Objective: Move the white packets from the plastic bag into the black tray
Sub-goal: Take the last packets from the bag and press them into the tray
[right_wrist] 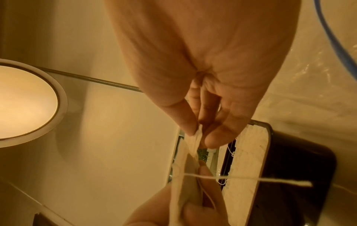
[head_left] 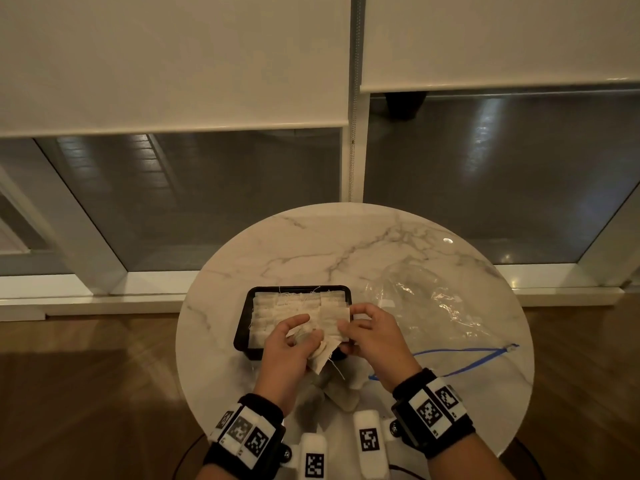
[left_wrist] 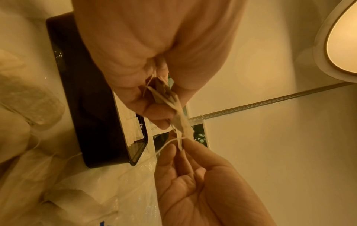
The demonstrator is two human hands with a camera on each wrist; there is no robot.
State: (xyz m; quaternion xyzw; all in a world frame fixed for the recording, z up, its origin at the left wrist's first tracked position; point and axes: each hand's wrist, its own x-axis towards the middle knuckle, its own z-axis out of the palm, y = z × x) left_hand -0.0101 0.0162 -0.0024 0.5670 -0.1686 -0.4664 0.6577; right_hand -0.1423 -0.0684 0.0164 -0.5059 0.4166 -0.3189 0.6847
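Head view: on the round marble desk (head_left: pixel 346 244) stands the black tray (head_left: pixel 242 327), packed with rows of white packets (head_left: pixel 294 306). Both hands meet over its near right corner. The left hand (head_left: pixel 287 348) has its fingers curled round a bunch of packets (head_left: pixel 323 353) that hang below the palm toward the desk, one thread trailing down. The right hand (head_left: pixel 374 337) pinches the upper edge of the same bunch. The plastic bag (head_left: pixel 433 306) lies crumpled on the desk to the right of the tray, with its blue drawstring (head_left: pixel 450 353) running along the near side. More pale packets (head_left: pixel 341 393) lie on the desk between the wrists.

Left wrist view: the left hand (left_wrist: pixel 154 61) grips a packet (left_wrist: pixel 173 107) between its thumb and bent fingers (left_wrist: pixel 154 110); the packet sticks out beyond the fingertips. The right hand (left_wrist: pixel 193 175) takes the far end and its thread (left_wrist: pixel 164 146) between its fingertips. The tray (left_wrist: pixel 92 107) lies just beside the left hand, on its left.

Right wrist view: the right hand (right_wrist: pixel 212 68) pinches the top of the packet (right_wrist: pixel 195 137) between thumb and forefinger. The packet hangs down to the left hand (right_wrist: pixel 173 211), whose fingers close on the lower end. The thread (right_wrist: pixel 251 178) stretches sideways across the filled tray (right_wrist: pixel 299 168).
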